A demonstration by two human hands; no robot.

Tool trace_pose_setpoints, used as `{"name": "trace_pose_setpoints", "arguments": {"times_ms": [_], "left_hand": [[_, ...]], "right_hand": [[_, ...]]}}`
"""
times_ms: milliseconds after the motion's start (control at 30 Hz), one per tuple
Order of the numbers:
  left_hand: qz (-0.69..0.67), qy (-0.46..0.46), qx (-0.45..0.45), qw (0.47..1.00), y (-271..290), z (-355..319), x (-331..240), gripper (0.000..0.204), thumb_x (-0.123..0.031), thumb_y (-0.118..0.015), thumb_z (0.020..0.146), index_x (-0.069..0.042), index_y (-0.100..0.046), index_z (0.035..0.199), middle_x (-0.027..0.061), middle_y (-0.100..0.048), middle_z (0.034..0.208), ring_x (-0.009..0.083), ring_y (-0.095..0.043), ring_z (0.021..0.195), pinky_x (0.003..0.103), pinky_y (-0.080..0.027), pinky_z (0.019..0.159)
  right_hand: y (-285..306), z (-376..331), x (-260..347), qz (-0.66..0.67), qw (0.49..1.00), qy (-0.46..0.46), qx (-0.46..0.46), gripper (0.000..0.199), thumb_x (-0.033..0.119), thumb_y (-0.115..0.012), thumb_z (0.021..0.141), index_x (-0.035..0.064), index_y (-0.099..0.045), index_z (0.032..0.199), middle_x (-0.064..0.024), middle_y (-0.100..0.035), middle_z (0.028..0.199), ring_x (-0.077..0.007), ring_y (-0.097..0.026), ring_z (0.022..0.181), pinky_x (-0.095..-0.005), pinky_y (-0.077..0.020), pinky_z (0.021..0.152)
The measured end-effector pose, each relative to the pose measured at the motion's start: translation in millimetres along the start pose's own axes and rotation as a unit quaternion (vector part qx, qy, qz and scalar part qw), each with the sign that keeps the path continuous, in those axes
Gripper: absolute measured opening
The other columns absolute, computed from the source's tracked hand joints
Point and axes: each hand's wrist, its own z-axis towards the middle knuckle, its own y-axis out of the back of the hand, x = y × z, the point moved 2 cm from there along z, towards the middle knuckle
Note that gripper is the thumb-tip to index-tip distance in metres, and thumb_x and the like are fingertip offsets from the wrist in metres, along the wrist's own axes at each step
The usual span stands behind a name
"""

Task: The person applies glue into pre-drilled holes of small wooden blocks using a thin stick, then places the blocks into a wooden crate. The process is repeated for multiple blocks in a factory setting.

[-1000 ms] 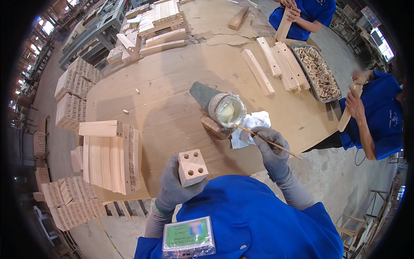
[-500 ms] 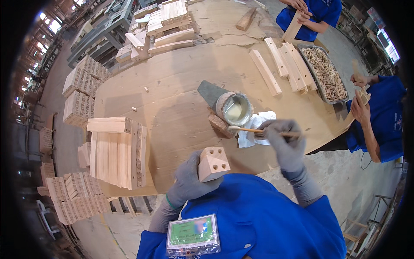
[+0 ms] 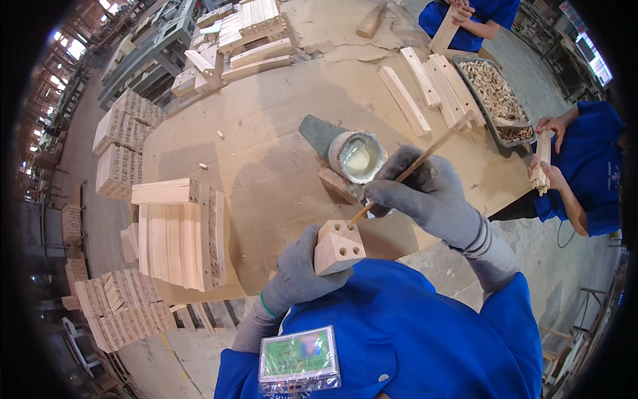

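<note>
My left hand [image 3: 298, 267], in a grey glove, is wrapped round a pale wooden block [image 3: 332, 255] with several round holes in its upturned end. My right hand [image 3: 432, 199], also gloved, pinches a thin wooden stick [image 3: 433, 145] that slants down to the block. The stick's lower tip is in or at the mouth of the far right hole; how deep is hidden. Just beyond my right hand stands a crusted can [image 3: 337, 154] with cream-coloured liquid [image 3: 359, 158] inside. It is beside a brown block [image 3: 337, 185] and a grey flat piece [image 3: 320, 136].
A stack of wooden pieces [image 3: 174, 239] stands at the left of the cardboard-covered table [image 3: 266, 153]. Drilled bars [image 3: 405, 100] and a tray [image 3: 494, 126] of dowels lie at the far right. Two co-workers in blue [image 3: 585, 166] handle wood at the right edge.
My right hand has brought the stick from beside the can to the block, turning it steeply so its tip meets a hole. My left hand still holds the block, barely moved.
</note>
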Motion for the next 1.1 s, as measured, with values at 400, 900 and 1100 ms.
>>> {"name": "trace_pose_setpoints", "arguments": {"times_ms": [400, 900, 1100], "left_hand": [[-0.008, -0.008, -0.01, 1.0, 2, 2, -2, 0.067, -0.022, -0.084, 0.058, -0.005, -0.052, 0.114, 0.01, -0.064, 0.096, 0.0211, -0.066, 0.085, 0.033, -0.052, 0.074], [0.005, -0.021, 0.011, 1.0, 4, 2, -5, 0.067, -0.028, -0.081, 0.062, -0.004, -0.05, 0.116, 0.0127, -0.065, 0.095, 0.0272, -0.067, 0.082, 0.037, -0.053, 0.072], [-0.001, 0.001, 0.017, 1.0, 2, 0, -1, 0.07, -0.028, -0.083, 0.06, -0.005, -0.049, 0.117, 0.0119, -0.065, 0.096, 0.0274, -0.066, 0.084, 0.037, -0.052, 0.074]], "right_hand": [[1, 0, 1, 0.008, 1.0, 0.019, -0.022, 0.022, 0.017, -0.068, 0.084, -0.0005, -0.062, 0.096, -0.0045, -0.065, 0.076, -0.0086, -0.062, 0.065, -0.0225, -0.0499, 0.058], [-6, 2, -7, 0.012, 0.999, 0.03, -0.033, 0.026, 0.023, -0.067, 0.084, 0.0013, -0.063, 0.098, -0.0053, -0.067, 0.079, -0.0083, -0.063, 0.067, -0.0225, -0.0494, 0.059], [-6, 3, 7, 0.002, 1.0, 0.02, -0.017, 0.025, 0.021, -0.067, 0.084, 0.0005, -0.062, 0.098, -0.0044, -0.066, 0.076, -0.0084, -0.063, 0.07, -0.0216, -0.0487, 0.062]]}}
